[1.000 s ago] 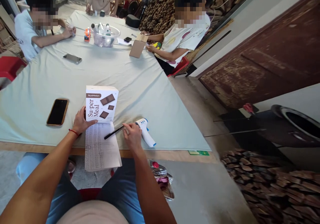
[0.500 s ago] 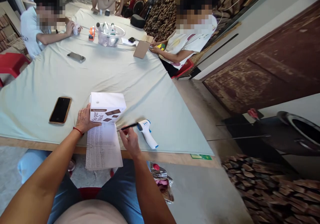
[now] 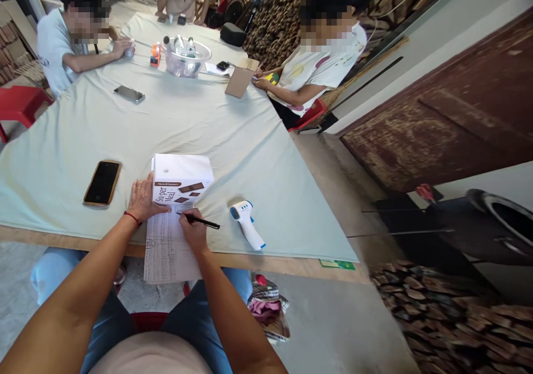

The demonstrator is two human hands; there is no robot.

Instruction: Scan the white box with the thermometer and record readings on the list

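My left hand (image 3: 141,199) grips the left side of a white box (image 3: 183,167) printed "Super Meal", its thumb reaching over the paper by the box's lower edge. Beneath the box lie printed sheets of paper (image 3: 170,254), which hang over the table's front edge. A black pen (image 3: 207,222) is pinched in my right hand (image 3: 194,232), with its tip at the paper just below the box. To the right lies a white and blue infrared thermometer (image 3: 249,227). Left of the box is a phone (image 3: 102,183) in a brown-edged case.
Farther up the cloth-covered table (image 3: 166,124) are another phone (image 3: 129,94), a clear basin (image 3: 187,65) of bottles, an orange tape dispenser (image 3: 155,55) and a cardboard piece (image 3: 239,81). Several people sit around the table. A red stool (image 3: 23,104) stands at left.
My right hand has moved left from beside the paper onto it, turning the pen so its tip meets the sheet. My left hand stays at the box. The view has shifted slightly.
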